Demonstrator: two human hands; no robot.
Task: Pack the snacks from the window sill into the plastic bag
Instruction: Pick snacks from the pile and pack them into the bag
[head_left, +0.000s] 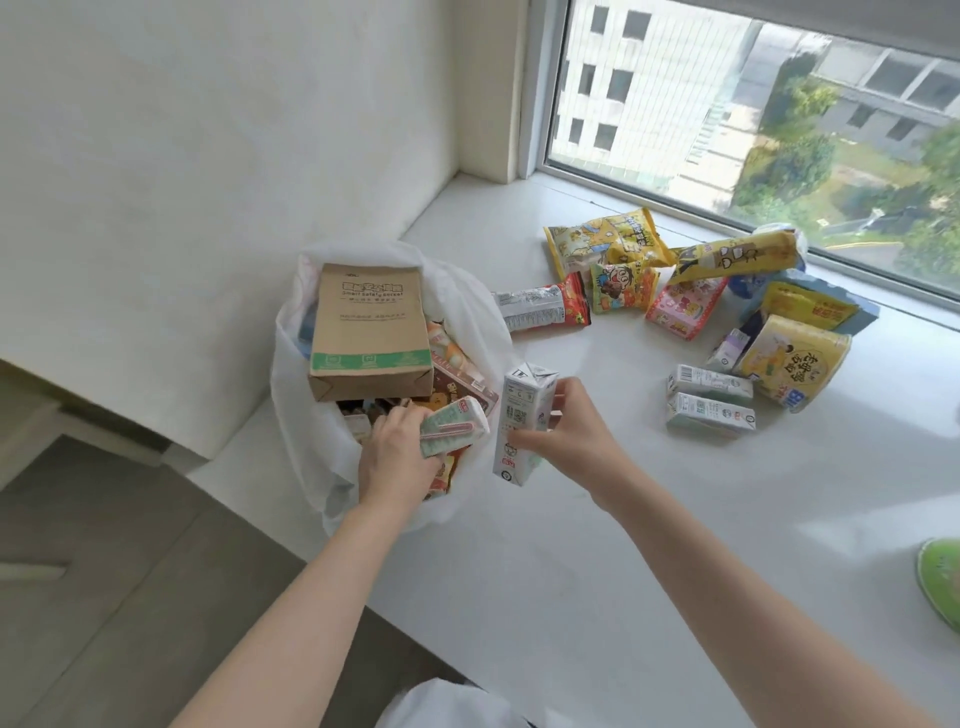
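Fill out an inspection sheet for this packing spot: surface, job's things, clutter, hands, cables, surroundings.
Surface: white window sill, bare in the near part.
Job's things: white plastic bag open at the sill's left end, already holding a brown paper package and other snacks; loose snack packets and two small cartons lie unpacked near the window.
Clutter: green object at the right edge, cut off, cannot identify.
Hands: left hand holds a small pink-and-green carton over the bag's mouth; right hand holds a white drink carton upright beside the bag.
Cables: nothing seen.
Surroundings: white wall to the left, window behind, buildings and trees outside.
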